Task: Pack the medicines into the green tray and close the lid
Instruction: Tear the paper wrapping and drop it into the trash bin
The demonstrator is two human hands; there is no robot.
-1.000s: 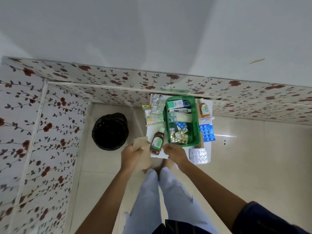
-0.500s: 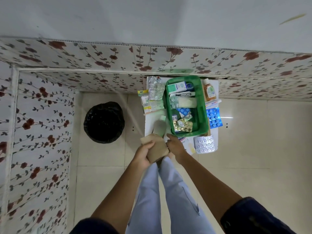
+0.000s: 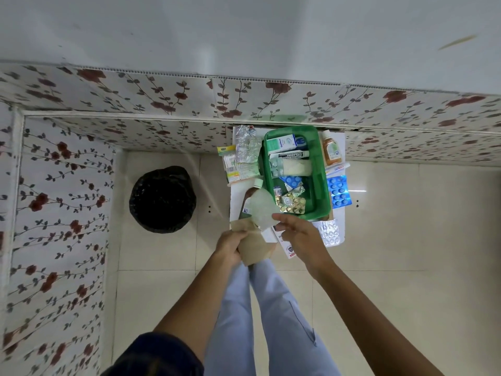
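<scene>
A green tray [image 3: 320, 169] is seen on a small white table [image 3: 342, 221] against the flowered wall, already holding a teal box [image 3: 280, 143], a tube [image 3: 288, 155], blister strips and gold foil tablets [image 3: 291, 205]. A brown paper bag [image 3: 253, 246] is gripped by the left hand [image 3: 230, 244], closed around it just in front of the tray. A pale translucent packet [image 3: 261, 210] is pinched at its corner by the right hand [image 3: 298, 234], fingers otherwise loosely spread, at the tray's near left corner. A brown bottle [image 3: 248, 203] lies partly hidden behind the packet. An orange bottle [image 3: 330, 151] and blue tablets [image 3: 338, 192] are seen to the right of the tray, cotton buds [image 3: 230, 165] to its left.
</scene>
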